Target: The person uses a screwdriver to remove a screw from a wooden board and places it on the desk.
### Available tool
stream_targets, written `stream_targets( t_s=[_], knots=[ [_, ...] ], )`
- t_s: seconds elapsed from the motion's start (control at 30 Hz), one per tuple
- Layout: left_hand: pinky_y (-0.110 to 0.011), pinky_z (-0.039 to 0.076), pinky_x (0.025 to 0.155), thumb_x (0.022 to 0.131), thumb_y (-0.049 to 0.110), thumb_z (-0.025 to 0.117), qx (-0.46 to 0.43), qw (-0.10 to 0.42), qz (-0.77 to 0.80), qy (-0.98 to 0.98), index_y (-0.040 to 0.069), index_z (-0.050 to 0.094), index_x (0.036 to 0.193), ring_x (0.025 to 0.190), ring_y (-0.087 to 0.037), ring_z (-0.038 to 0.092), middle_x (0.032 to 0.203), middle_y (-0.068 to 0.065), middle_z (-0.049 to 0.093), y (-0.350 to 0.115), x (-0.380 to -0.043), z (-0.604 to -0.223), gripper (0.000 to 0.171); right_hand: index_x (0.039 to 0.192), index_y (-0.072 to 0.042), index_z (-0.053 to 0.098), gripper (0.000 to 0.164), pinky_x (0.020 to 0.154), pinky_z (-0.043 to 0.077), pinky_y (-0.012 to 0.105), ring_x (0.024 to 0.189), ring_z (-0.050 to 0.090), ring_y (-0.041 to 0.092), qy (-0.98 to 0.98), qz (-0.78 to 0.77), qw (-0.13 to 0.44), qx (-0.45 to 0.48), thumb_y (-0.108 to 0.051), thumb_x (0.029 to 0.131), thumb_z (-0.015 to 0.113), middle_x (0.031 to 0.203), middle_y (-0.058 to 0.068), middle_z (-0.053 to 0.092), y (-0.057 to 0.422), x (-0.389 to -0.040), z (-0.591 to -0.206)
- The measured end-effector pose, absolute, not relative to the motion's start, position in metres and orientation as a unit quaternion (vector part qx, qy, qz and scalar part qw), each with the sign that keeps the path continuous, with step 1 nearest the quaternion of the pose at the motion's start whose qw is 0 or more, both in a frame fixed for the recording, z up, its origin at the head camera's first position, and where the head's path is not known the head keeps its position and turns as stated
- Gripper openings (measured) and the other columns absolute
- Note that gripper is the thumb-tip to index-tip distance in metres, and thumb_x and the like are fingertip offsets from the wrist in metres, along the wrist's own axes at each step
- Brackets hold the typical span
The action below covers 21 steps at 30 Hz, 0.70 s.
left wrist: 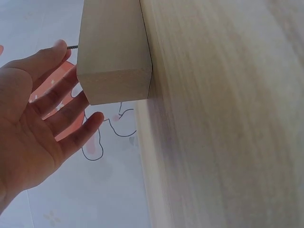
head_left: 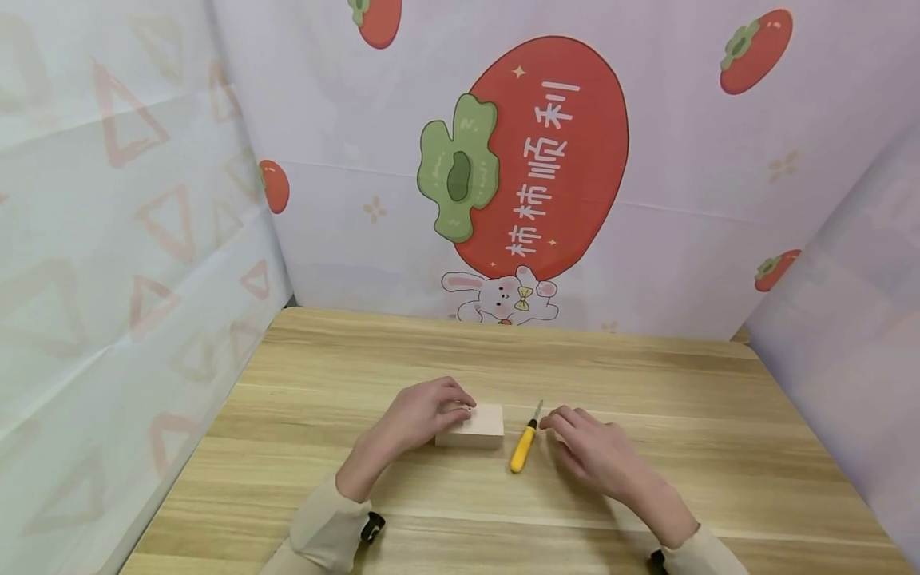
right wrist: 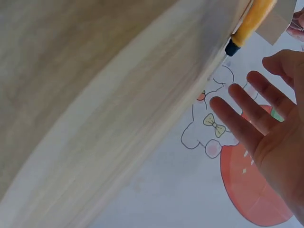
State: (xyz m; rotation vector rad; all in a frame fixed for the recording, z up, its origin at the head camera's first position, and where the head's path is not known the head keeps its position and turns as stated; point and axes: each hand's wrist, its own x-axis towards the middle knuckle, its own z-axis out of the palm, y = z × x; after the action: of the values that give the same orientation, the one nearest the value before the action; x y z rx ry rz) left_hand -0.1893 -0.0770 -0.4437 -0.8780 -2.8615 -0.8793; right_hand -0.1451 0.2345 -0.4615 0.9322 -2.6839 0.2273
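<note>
My left hand (head_left: 422, 411) reaches over a pale wooden block (head_left: 487, 421) lying on the table. Between its thumb and index finger it pinches a small screw, whose dark threaded shank (left wrist: 72, 47) stands against the block's top face in the left wrist view. The other fingers extend beside the block without gripping it. A screwdriver (head_left: 524, 449) with a yellow handle lies just right of the block, its metal tip pointing away from me. My right hand (head_left: 600, 451) is just right of the screwdriver, fingers loosely extended and holding nothing. The screw's head is hidden by the fingertips.
The wood-grain table (head_left: 345, 351) runs back to a fabric backdrop (head_left: 345, 263) printed with persimmons and a rabbit. Fabric walls also stand along the left and right sides.
</note>
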Motion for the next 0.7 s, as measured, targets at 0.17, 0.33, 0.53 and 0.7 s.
stream_targets(
  t_s=[0.17, 0.33, 0.53, 0.7],
  knots=[
    [-0.031, 0.053, 0.081, 0.095, 0.035, 0.066, -0.290, 0.012, -0.273, -0.917, 0.027, 0.077, 0.106, 0.091, -0.006, 0.064, 0.100, 0.013, 0.069, -0.076, -0.190, -0.443, 0.017, 0.123, -0.027, 0.065, 0.036, 0.049, 0.034, 0.017, 0.085, 0.058, 0.005, -0.940, 0.066, 0.087, 0.324, -0.014, 0.090, 0.066, 0.111, -0.012, 0.060, 0.228, -0.145, -0.457],
    [-0.029, 0.053, 0.079, 0.095, 0.035, 0.066, -0.294, 0.015, -0.269, -0.917, 0.027, 0.077, 0.106, 0.089, -0.005, 0.063, 0.100, 0.014, 0.068, -0.077, -0.191, -0.446, 0.016, 0.136, -0.033, 0.060, 0.041, 0.053, 0.038, 0.018, 0.081, 0.052, 0.004, -0.942, 0.066, 0.026, 0.329, -0.027, 0.096, 0.065, 0.113, -0.009, 0.060, 0.213, -0.148, -0.449],
    [-0.029, 0.053, 0.079, 0.094, 0.036, 0.068, -0.303, 0.020, -0.272, -0.913, 0.027, 0.077, 0.106, 0.089, -0.006, 0.065, 0.101, 0.013, 0.069, -0.075, -0.191, -0.446, 0.017, 0.134, -0.035, 0.062, 0.042, 0.051, 0.036, 0.019, 0.078, 0.050, 0.005, -0.940, 0.050, 0.011, 0.338, -0.043, 0.093, 0.067, 0.110, -0.007, 0.059, 0.200, -0.153, -0.455],
    [-0.031, 0.051, 0.082, 0.092, 0.032, 0.071, -0.309, 0.034, -0.271, -0.911, 0.024, 0.077, 0.104, 0.093, -0.011, 0.062, 0.100, 0.010, 0.069, -0.073, -0.191, -0.443, 0.015, 0.118, -0.033, 0.070, 0.036, 0.050, 0.034, 0.019, 0.076, 0.049, 0.006, -0.939, 0.043, 0.026, 0.339, -0.053, 0.088, 0.068, 0.097, -0.009, 0.057, 0.194, -0.155, -0.461]
  ],
)
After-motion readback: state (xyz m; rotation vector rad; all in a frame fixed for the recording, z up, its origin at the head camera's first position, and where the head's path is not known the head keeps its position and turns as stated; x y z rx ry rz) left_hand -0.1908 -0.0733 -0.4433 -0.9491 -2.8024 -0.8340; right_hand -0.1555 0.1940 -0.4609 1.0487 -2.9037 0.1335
